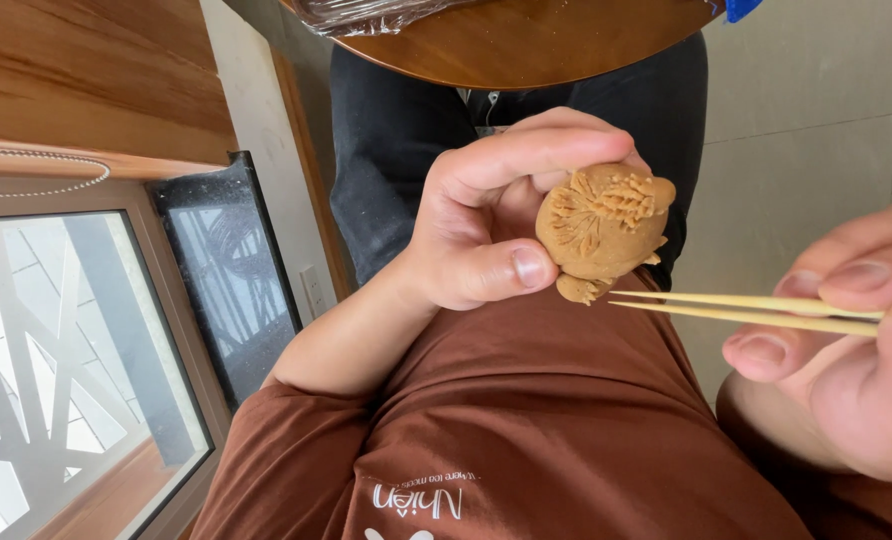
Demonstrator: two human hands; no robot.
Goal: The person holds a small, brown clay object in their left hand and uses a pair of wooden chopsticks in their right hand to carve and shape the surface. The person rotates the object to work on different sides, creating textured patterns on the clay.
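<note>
My left hand (486, 215) holds a small tan clay figure (603, 228) up in front of my lap. The index finger curls over the figure's top edge and the thumb (496, 272) presses against its lower left side, so the piece is pinched between them; the remaining fingers are folded behind it and I cannot tell how they sit. The figure is rounded, with a patch of fine raised ridges fanned across its face and a tuft of short clay strands near the top right. A small notched foot projects from its underside. My right hand (851, 350) enters from the right edge, fingers pressed together around a pair of thin pale wooden sticks (746, 311). The sticks lie nearly level and taper together toward their tips. Those tips sit just beside the foot of the figure, below its body; whether they touch the clay cannot be determined. Beneath both hands lies my brown shirt (526, 420). Above the figure is the curved edge of a round wooden table (536, 50), with dark trousers (386, 140) below it. A window (66, 370) occupies the left side.
</note>
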